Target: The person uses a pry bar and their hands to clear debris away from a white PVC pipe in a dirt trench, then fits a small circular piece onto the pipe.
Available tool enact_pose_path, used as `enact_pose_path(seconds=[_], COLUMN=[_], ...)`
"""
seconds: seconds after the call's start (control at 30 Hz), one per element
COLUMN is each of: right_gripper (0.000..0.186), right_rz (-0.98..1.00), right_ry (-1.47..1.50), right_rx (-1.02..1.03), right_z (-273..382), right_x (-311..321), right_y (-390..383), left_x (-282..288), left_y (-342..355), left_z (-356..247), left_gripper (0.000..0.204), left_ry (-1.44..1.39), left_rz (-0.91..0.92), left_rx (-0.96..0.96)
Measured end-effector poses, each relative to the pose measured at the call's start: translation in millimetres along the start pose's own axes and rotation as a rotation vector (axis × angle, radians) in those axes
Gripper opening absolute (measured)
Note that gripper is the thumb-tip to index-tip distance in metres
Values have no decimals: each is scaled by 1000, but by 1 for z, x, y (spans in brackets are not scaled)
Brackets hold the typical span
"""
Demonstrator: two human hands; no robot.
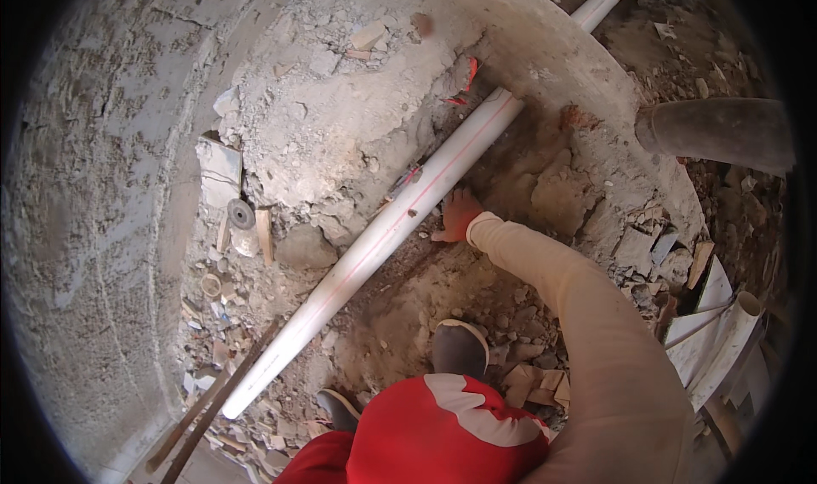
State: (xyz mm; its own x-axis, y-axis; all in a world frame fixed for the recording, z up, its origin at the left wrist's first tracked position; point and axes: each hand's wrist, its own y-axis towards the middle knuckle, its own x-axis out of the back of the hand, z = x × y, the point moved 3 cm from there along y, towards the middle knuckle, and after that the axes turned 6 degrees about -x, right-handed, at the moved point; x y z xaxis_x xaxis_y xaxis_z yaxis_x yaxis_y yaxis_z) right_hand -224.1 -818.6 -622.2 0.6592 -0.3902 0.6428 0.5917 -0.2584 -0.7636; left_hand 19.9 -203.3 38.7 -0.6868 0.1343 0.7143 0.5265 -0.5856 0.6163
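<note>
A long white plastic pipe [383,237] with a thin red line along it slants across the dug-out ground. Its upper end meets the base of a low wall, and its lower end rests near the rubble at the lower left. Beside the pipe's right edge, my right hand [458,216] reaches down to the loose soil [425,271] with its fingers spread. Whether the fingertips touch the pipe cannot be made out. Nothing shows in that hand. My left hand is out of view.
Grey rough wall [111,186] rises at left. Broken concrete [298,127] is heaped beyond the pipe, near a grinding disc [241,214]. Two long rods [217,403] lean at lower left. A wide pipe [719,133] juts in at right, above debris [655,250]. My shoe [460,348] stands in rubble.
</note>
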Motion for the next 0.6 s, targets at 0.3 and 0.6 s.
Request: enact_pose_path(seconds=[0.3, 0.6], right_gripper=[76, 58], right_rz=[-262, -92], right_ry=[243, 104], right_rx=[-303, -160], right_z=[23, 43], right_x=[-23, -37], right_y=[24, 11], left_x=[-3, -34], left_y=[-3, 4], left_z=[77, 33], left_gripper=[44, 44], left_ry=[-567, -796], left_rz=[45, -227], left_rx=[467, 774])
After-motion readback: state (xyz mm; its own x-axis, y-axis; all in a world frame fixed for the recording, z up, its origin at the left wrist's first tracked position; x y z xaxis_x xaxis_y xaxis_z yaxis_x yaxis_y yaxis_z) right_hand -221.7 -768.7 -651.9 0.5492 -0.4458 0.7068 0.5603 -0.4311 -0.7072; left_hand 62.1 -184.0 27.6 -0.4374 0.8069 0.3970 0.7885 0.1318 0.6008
